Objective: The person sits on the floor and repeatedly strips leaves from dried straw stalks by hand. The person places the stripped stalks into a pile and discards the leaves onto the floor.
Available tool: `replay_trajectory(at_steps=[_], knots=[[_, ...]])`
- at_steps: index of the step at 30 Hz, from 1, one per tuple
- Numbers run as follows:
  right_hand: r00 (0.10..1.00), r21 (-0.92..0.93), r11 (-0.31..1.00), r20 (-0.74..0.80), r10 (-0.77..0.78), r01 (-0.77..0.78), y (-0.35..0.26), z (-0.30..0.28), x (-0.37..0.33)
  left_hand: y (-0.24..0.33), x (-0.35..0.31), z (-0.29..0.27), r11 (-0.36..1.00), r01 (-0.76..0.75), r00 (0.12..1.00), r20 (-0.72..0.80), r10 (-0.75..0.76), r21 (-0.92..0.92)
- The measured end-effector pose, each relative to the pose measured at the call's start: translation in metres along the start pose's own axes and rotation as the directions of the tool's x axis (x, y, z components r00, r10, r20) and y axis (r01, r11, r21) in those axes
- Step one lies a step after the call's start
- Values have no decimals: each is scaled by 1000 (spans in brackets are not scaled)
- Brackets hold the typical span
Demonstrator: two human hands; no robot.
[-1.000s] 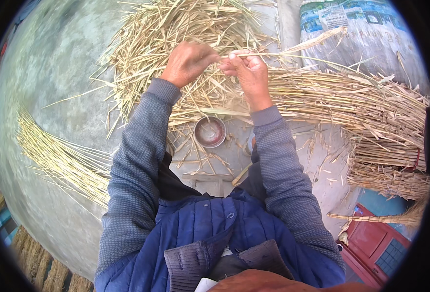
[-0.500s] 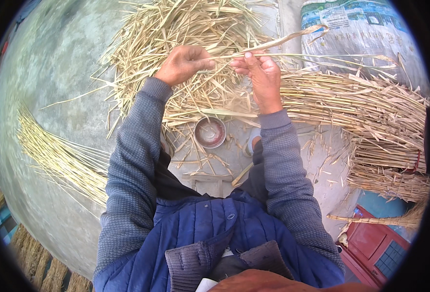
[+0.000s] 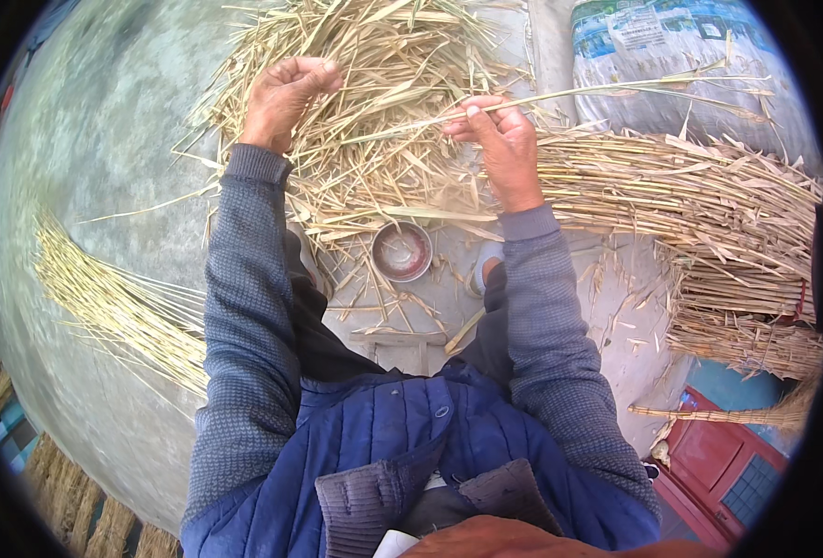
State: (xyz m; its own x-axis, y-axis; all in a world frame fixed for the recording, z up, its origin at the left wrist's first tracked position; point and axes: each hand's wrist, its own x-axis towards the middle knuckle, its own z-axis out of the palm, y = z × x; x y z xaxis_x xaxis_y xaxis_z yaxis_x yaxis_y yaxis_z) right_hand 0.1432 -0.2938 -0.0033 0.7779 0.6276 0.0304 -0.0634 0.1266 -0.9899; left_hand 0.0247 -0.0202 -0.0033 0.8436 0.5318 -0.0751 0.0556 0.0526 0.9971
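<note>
"Concrete floor (image 3: 141,139), with a leaf pile (image 3: 374,56) toward its far edge and pale stalks (image 3: 123,298) toward its left. Where's the long stalk (image 3: 574,93)?"

"Pinched between thumb and fingers of the right hand (image 3: 504,149), above the leaf pile's near right side. That hand's other fingers curl loosely."

"Its long axis?"

"Crosswise, slightly slanted: the leafy end reaches right, across the sack (image 3: 681,102) in view; the other points left, over the leaf pile, though its tip blends in."

"And the left hand (image 3: 286,98)?"

"Apart from the long stalk, beyond its left end and farther from the body. It's half curled, thumb along the fingers; I can't tell whether it holds a scrap."
</note>
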Motion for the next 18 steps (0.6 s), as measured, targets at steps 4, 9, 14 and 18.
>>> replay_trajectory(at_steps=[4, 9, 14, 18], knots=[[998, 33, 999, -68, 10, -8, 1, -3, 2, -3, 2, -19, 462, -31, 920, -155, 360, 886], [991, 96, 995, -130, 41, -28, 10, 17, 7, -4, -11, 36, 514, -479, 832, 182, 524, 711], [994, 116, 993, -103, 20, -8, 10, 19, 6, 5, -21, 67, 751, -413, 908, 294, 298, 515], [990, 177, 982, -136, -43, 67, 3, 6, 8, 3, -12, 33, 797, -298, 950, 243, 196, 525]])
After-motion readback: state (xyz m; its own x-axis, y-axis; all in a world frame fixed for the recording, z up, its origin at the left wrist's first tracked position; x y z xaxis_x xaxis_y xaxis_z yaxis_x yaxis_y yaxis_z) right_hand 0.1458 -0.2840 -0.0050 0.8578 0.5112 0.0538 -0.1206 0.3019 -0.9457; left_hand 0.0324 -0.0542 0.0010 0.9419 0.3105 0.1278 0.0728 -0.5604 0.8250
